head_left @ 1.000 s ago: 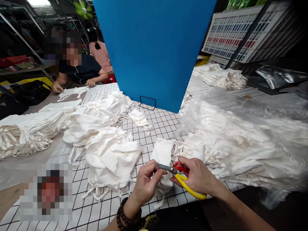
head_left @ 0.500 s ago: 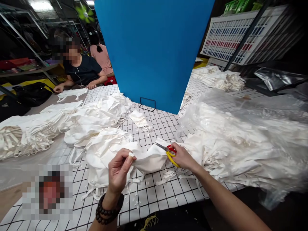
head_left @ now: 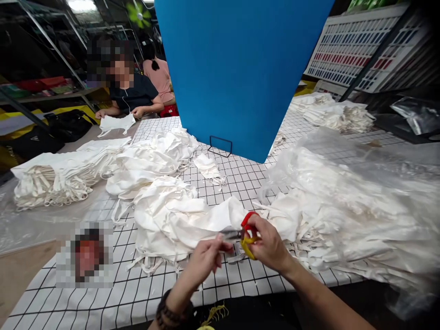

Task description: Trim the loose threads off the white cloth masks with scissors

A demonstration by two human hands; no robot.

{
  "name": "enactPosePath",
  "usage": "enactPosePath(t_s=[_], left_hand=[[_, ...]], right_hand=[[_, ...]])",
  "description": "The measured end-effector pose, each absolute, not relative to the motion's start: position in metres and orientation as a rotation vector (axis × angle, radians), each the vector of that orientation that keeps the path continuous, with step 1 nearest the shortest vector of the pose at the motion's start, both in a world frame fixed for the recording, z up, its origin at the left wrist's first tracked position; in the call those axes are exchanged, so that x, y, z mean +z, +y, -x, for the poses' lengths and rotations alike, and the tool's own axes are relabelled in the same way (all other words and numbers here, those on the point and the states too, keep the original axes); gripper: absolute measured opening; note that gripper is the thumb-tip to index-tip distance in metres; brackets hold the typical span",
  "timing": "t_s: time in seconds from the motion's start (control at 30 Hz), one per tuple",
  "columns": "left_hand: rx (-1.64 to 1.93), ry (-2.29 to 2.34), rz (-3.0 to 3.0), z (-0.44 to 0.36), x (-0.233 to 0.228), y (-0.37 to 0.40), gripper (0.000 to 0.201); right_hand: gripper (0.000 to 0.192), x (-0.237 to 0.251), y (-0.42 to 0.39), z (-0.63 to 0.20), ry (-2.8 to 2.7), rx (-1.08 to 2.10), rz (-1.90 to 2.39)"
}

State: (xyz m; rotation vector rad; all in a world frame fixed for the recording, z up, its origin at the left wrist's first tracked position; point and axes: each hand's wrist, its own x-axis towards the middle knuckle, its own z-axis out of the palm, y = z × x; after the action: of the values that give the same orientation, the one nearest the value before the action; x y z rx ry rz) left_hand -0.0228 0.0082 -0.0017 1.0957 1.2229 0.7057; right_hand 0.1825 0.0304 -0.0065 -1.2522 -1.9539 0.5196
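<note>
My right hand (head_left: 270, 245) grips small scissors (head_left: 244, 233) with one red and one yellow handle; their metal blades point left. My left hand (head_left: 206, 256) has its fingers pinched at the blade tips, at the edge of a white cloth mask (head_left: 220, 217) lying on the gridded tabletop (head_left: 144, 293). The mask stretches left onto a heap of white masks (head_left: 165, 215). Whether the left fingers hold a strap or a thread is blurred.
A big clear plastic bag of white masks (head_left: 343, 211) fills the right. A blue board (head_left: 240, 68) stands upright behind. More mask stacks (head_left: 55, 176) lie left, with a blurred patch at the lower left. A person in black (head_left: 132, 94) sits at the far left corner.
My left hand came right from the mask heap to the scissor blades. The right hand with the scissors dropped slightly toward me. The mask now lies flatter on the table.
</note>
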Motion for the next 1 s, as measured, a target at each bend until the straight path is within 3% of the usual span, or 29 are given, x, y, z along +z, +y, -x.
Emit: enactPosePath(t_s=[0.13,0.37,0.6,0.73,1.0], left_hand=[[0.833,1.056,-0.774,-0.017,-0.026,0.013,0.054],[0.887,1.015,-0.621,-0.013,-0.025,0.014,0.047],[0.924,1.05,-0.521,-0.011,-0.027,0.015,0.053],[0.951,1.066,-0.651,-0.008,-0.027,0.012,0.047],[1.044,1.25,-1.157,0.0,-0.025,0.005,0.033]], right_hand=[[0.017,0.001,0.006,-0.176,-2.18,0.425,1.137],[0.024,0.001,0.0,-0.178,-2.214,0.72,1.226],[0.025,0.0,0.0,-0.178,-2.222,0.895,1.167],[0.018,0.004,0.01,-0.188,-1.921,1.203,1.21],[0.025,-0.013,0.046,-0.171,-1.7,1.159,1.115]])
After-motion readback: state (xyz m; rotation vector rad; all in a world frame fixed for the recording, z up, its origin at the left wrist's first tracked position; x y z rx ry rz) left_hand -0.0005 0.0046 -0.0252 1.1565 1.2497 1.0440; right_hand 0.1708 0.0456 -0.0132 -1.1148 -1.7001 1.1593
